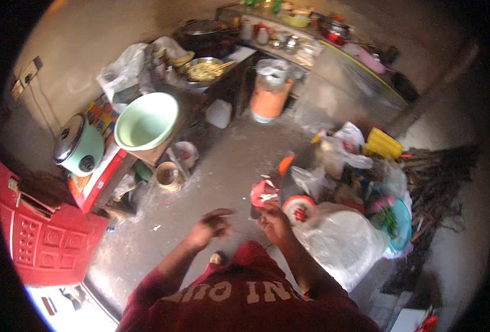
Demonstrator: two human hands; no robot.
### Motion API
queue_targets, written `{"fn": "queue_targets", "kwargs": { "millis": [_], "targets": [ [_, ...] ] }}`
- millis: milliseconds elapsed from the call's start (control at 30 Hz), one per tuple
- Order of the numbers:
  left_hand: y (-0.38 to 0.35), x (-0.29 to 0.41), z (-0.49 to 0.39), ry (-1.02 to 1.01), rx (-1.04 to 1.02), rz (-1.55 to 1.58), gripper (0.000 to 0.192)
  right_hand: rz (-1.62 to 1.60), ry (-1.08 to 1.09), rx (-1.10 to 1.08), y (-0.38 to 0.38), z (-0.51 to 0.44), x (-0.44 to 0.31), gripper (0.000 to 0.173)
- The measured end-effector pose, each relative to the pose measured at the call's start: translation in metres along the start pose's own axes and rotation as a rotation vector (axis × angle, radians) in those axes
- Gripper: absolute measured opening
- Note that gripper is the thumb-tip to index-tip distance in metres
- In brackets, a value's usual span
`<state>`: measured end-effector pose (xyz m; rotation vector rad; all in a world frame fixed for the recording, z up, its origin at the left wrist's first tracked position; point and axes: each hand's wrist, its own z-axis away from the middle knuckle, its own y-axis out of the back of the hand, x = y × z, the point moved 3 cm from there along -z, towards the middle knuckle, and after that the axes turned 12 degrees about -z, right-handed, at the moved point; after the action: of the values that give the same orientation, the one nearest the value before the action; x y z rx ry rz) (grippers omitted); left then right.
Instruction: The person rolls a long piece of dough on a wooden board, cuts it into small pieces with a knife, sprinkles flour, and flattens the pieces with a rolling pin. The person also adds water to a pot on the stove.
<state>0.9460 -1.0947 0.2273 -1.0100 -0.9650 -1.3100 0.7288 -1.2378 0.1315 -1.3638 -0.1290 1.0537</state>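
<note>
My left hand (212, 227) is over the concrete floor with its fingers apart and nothing visible in them; motion blurs it. To its right, my right hand (274, 224) has its fingers bent around the lower part of a red-and-white plastic packet (264, 191), whose top edge looks torn. Just beyond that hand sits a round white enamel lid or dish (299, 210) with a red rim and a red flower pattern. A big translucent plastic bag (340, 240) lies close to my right forearm.
On the left, a pale green basin (146, 121) and a green electric cooker (80, 145) rest on low tables. A metal bowl of food with chopsticks (204, 70) stands farther back, near an orange bucket (269, 97). Bags, a turquoise basin (400, 224) and firewood (440, 186) crowd the right.
</note>
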Motion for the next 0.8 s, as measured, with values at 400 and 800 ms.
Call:
{"fn": "queue_targets", "kwargs": {
  "millis": [400, 800],
  "targets": [
    [0.109, 0.063, -0.327, 0.273, 0.016, 0.058, 0.059, -0.334, -0.346, -0.094, -0.101, -0.269, -0.091, 0.06],
    [0.24, 0.022, -0.577, -0.132, 0.024, -0.396, 0.052, 0.981, 0.726, 0.205, 0.034, -0.492, -0.329, 0.02]
  ]
}}
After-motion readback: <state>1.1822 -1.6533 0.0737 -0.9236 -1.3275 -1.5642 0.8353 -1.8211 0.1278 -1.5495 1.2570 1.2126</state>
